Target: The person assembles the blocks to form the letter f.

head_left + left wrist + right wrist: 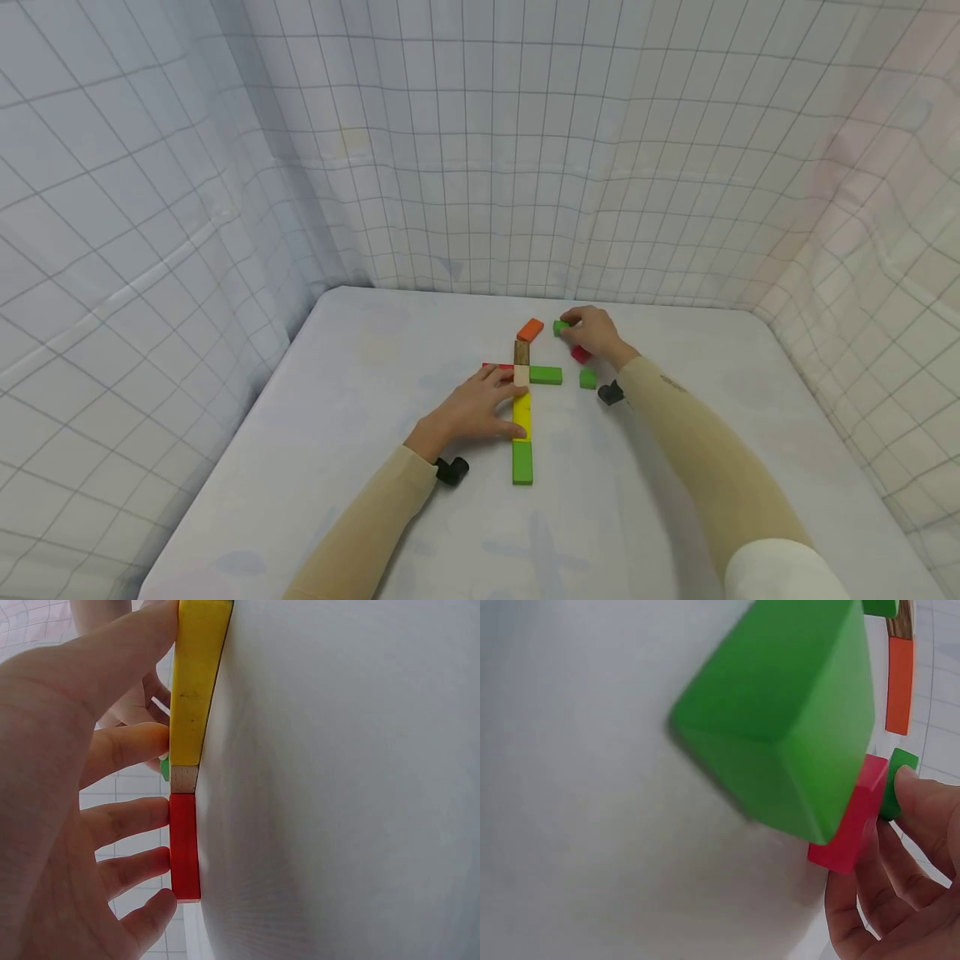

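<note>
My left hand lies over a cross-shaped row of blocks, fingers spread. Its thumb touches the yellow block, and other fingertips rest along the red block and near the small plain wood block. My right hand pinches a small green block at the back between thumb and fingers. Under that hand sits a pinkish-red block. Closer to the right wrist camera stands another green block.
A green block forms the right arm of the cross, and a green block its near end. Beyond the centre lie a brown block and a tilted orange block. Grid-patterned curtains surround the white table.
</note>
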Available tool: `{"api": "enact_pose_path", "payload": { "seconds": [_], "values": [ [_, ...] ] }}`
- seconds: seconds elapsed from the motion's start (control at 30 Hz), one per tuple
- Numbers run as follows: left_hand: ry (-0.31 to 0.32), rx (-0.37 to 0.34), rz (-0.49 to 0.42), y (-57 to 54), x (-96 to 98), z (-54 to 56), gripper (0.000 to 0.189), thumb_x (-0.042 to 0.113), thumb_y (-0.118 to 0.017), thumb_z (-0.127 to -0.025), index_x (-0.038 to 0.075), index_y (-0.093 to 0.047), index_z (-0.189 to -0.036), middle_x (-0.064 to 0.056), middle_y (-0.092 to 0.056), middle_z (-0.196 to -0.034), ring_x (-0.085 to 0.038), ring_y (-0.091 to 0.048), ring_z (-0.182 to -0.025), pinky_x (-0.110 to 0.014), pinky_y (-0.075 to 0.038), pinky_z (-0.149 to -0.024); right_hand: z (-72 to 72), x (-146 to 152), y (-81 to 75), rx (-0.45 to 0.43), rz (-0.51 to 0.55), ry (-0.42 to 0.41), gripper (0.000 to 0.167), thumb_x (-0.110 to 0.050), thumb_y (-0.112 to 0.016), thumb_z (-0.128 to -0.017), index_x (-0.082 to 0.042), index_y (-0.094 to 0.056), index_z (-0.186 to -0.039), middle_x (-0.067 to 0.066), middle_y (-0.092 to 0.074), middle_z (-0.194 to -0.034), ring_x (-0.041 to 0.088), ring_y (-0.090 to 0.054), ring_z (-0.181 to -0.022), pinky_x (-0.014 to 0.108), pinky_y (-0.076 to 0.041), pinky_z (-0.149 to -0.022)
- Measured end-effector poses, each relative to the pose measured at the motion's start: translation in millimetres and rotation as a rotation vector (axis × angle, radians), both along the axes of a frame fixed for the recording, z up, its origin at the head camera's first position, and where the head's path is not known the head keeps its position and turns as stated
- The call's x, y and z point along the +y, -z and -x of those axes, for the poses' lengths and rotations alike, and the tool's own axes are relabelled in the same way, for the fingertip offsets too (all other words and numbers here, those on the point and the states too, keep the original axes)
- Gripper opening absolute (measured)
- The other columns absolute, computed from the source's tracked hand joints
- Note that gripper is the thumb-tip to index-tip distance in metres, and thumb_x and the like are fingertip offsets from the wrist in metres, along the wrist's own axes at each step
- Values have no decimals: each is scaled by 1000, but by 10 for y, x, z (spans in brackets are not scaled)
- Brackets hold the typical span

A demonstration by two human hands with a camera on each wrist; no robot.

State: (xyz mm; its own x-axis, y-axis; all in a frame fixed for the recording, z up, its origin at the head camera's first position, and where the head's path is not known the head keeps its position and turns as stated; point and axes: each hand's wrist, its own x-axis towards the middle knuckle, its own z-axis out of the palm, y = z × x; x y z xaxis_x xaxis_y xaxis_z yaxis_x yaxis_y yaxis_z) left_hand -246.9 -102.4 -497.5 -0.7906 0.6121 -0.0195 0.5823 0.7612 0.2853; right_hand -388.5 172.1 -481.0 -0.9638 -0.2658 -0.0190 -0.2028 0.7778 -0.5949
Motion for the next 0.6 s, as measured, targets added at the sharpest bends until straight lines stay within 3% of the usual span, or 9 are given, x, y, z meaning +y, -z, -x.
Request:
{"api": "enact_pose_path", "payload": {
  "seconds": [0.27,0.6],
  "values": [
    [7,11,-9,-11,4,-4,82,74,-64,-82,31,-50,-150,-5,-34,-158,-30,-31,-143,-49,-35,-113,123,-51,20,9,-27,14,37,-21,-68,-97,-7,-65,-131,14,-65,-126,30,-58,-113,47,-45,-101],
    [-10,-8,4,-51,21,-40,81,72,-65,-83,31,-49,-150,-5,-34,-158,-31,-29,-145,-49,-32,-114,150,-135,29,50,-36,28,36,-21,-69,-96,-5,-67,-129,15,-66,-122,30,-59,-111,46,-46,-97]
  ]
}}
